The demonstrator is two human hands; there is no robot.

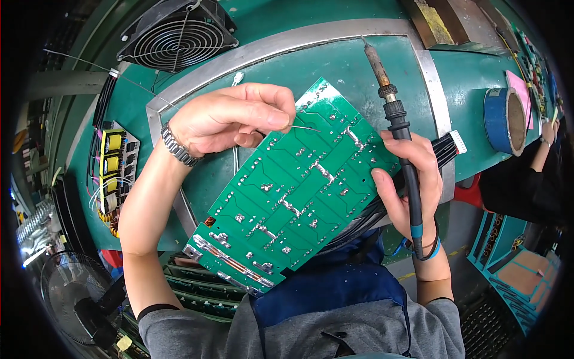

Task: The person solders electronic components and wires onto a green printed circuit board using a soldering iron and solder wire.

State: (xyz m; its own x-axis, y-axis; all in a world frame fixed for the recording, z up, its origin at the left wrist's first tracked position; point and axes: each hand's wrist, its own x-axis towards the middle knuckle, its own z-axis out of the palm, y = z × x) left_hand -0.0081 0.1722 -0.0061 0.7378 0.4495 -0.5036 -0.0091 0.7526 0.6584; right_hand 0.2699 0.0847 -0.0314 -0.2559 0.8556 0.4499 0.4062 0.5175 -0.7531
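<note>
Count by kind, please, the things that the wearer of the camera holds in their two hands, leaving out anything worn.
Green circuit board: 1
Soldering iron: 1
Thin wire: 1
Total: 3

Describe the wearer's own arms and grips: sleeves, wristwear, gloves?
Left grip: no glove; a silver metal link band circles the wrist, and no watch face shows. Right grip: no glove; a thin blue band at the wrist. Left sleeve and right sleeve are short and grey, with black edging at the openings. Forearms are uncovered.
</note>
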